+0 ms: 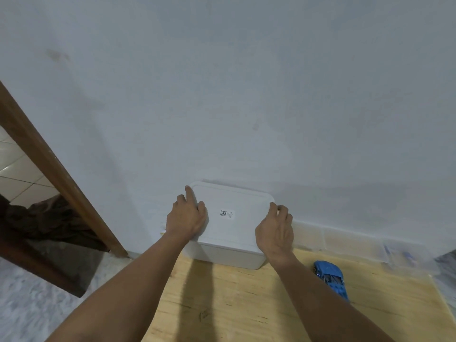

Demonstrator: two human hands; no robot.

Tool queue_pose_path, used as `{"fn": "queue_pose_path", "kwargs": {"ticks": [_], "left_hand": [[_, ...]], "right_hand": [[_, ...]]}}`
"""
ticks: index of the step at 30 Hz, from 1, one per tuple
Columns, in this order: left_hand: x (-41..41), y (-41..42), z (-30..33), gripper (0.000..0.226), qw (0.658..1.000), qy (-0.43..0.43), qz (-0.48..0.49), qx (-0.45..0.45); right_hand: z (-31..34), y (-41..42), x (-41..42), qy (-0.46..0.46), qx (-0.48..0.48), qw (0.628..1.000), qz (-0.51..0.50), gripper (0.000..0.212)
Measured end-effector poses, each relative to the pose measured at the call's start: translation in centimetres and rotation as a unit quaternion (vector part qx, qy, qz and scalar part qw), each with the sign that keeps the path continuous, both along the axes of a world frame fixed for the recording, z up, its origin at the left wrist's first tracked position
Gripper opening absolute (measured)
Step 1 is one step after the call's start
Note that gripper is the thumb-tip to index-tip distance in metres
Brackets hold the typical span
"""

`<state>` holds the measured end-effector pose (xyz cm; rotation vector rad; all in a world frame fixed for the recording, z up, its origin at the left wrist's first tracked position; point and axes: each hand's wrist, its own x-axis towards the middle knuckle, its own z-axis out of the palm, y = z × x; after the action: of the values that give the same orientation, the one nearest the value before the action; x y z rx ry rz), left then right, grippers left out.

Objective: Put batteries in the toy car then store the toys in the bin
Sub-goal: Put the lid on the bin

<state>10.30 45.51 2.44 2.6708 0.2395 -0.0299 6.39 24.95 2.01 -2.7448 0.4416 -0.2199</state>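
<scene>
White lidded bin (228,254), lower centre: left hand (186,219) and right hand (275,232) grip lid (232,201) edges; blue toy car (330,277) unstored at lower right.

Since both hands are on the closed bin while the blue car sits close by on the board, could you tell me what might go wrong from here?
1. The blue toy car lies right beside the right forearm; drawing that arm back could knock it off the wooden board.
2. The left hand and right hand grip opposite edges of the lid; if it sticks, the white bin may lift or tip instead.
</scene>
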Motion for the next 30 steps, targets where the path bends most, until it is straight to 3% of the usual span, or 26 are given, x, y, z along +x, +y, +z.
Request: {"fn": "queue_pose_path", "kwargs": {"ticks": [5,13,19,30], "left_hand": [[0.1,-0.3,-0.1,0.063,0.995,0.01,-0.058,0.075],[0.6,0.3,-0.3,0.066,0.99,0.01,-0.11,0.091],[0.8,0.4,-0.6,0.068,0.989,0.021,-0.111,0.092],[0.8,0.0,-0.6,0.068,0.99,0.035,-0.095,0.099]], "right_hand": [[-0.5,-0.4,0.2,0.007,-0.03,0.997,0.076,0.051],[-0.6,0.0,-0.1,0.021,0.023,0.996,0.082,0.054],[-0.2,-0.2,0.1,0.061,-0.005,0.995,0.072,0.058],[-0.1,-0.4,0.6,0.086,0.051,0.992,0.073,0.063]]}}
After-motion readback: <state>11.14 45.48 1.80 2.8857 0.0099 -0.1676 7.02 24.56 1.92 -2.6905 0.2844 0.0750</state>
